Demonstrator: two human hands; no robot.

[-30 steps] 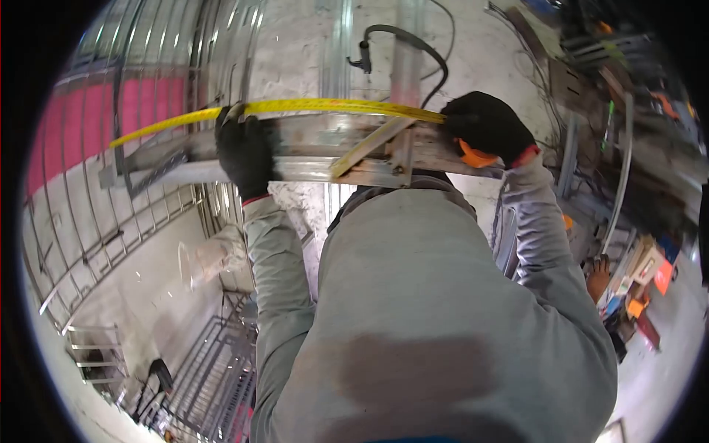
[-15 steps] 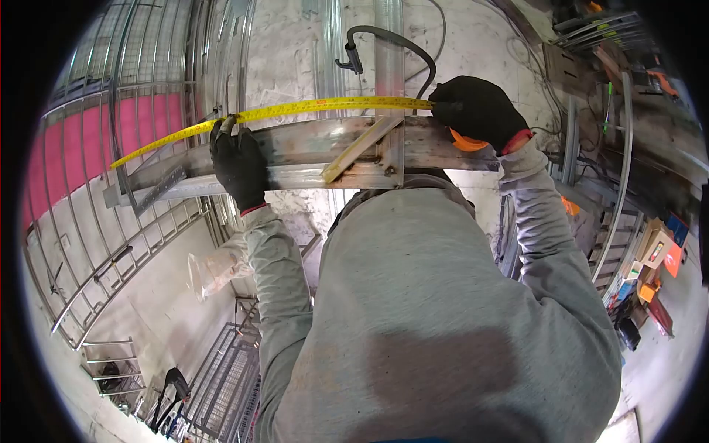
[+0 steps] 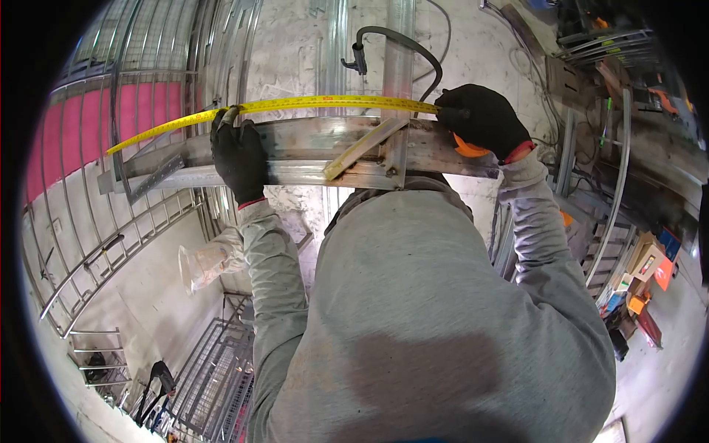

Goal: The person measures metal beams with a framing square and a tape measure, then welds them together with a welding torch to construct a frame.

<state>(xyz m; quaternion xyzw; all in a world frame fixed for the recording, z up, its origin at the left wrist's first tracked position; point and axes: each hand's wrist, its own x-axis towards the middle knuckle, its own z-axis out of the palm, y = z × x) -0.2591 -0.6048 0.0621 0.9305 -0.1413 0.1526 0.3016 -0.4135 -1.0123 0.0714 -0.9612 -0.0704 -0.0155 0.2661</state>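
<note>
A yellow tape measure blade [image 3: 325,102] stretches above a metal beam [image 3: 310,136], its free end reaching out to the left. My left hand [image 3: 238,156], in a black glove, has its fingertips pinched on the blade near its left third. At the blade's other end my right hand [image 3: 484,122], also gloved in black, is closed around the tape measure, whose case is hidden by the glove. Something orange [image 3: 470,146] shows just beneath that hand. A short diagonal metal brace [image 3: 363,150] crosses the beam between my hands.
A welding-type cable with a dark clamp [image 3: 359,60] hangs behind the beam. Metal bar grilles [image 3: 81,244] and a pink panel [image 3: 66,140] stand left. A plastic bag [image 3: 209,262] lies below my left arm. Cardboard boxes [image 3: 642,257] and tools sit at right.
The view has shifted slightly, so the surroundings sit a little differently. Both hands keep their hold on the tape measure, with the blade stretched much as before.
</note>
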